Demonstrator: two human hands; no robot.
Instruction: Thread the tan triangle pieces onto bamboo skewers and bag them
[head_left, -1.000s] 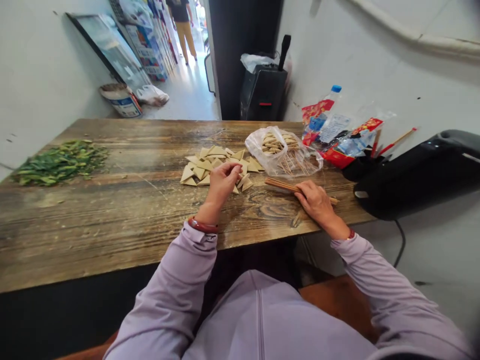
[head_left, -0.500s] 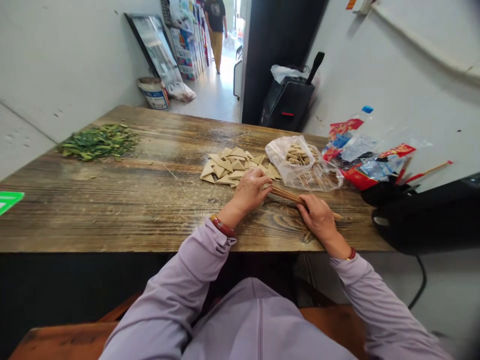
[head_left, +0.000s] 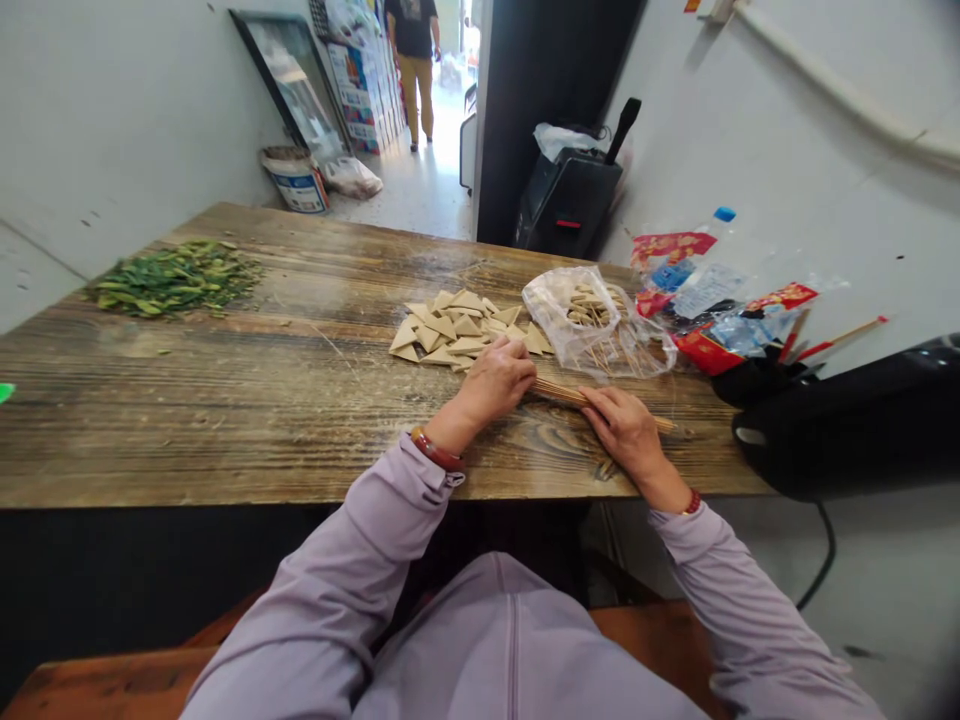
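Observation:
Thin wooden skewers lie in a bundle between my hands, just above the tabletop or on it; I cannot tell which. My left hand is closed around their left end, its fingertips partly hidden. Over the right part of the bundle, my right hand has its fingers curled on the sticks, whose far ends stick out past it. Just beyond my left hand is a heap of flat beige triangular pieces. A clear plastic bag behind the skewers holds more beige pieces on sticks.
Chopped green leaves are piled at the table's far left. Red-and-clear packaging, a blue-capped bottle and a black device crowd the right side. Beyond the wooden table are a bucket, a black speaker-like box and a person.
The view has shifted slightly, so things on the table appear a little farther left. Both hands keep their hold on the skewers. The person in the doorway has changed stance.

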